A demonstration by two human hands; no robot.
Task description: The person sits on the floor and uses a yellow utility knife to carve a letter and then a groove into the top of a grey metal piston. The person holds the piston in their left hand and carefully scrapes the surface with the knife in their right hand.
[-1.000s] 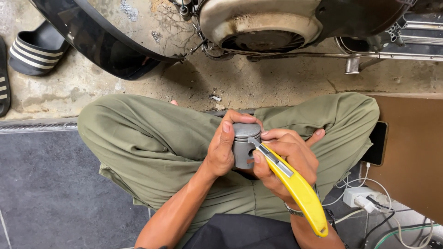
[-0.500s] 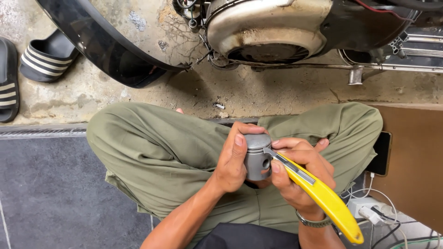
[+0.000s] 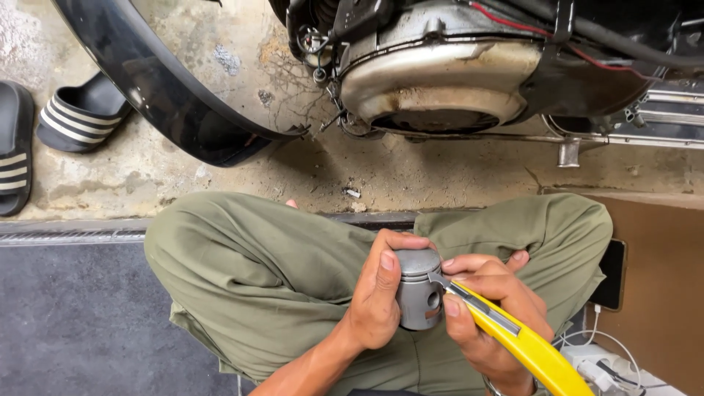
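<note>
I sit cross-legged in olive trousers. My left hand [image 3: 378,297] wraps around a small grey metal piston [image 3: 418,290], held upright over my lap. My right hand [image 3: 484,308] grips a yellow utility knife [image 3: 513,337], its blade tip laid against the upper edge of the piston. The knife handle runs down to the lower right and leaves the frame.
A scooter engine with a rusty metal cover [image 3: 440,73] stands ahead on the concrete floor. A curved black body panel [image 3: 169,103] lies at left, with black striped sandals [image 3: 77,114] beyond it. A dark mat [image 3: 66,315] is at left, a phone [image 3: 610,275] and white cables [image 3: 601,359] at right.
The view has tilted so my hands and the piston sit lower and further right in the frame. The knife blade stays against the piston.
</note>
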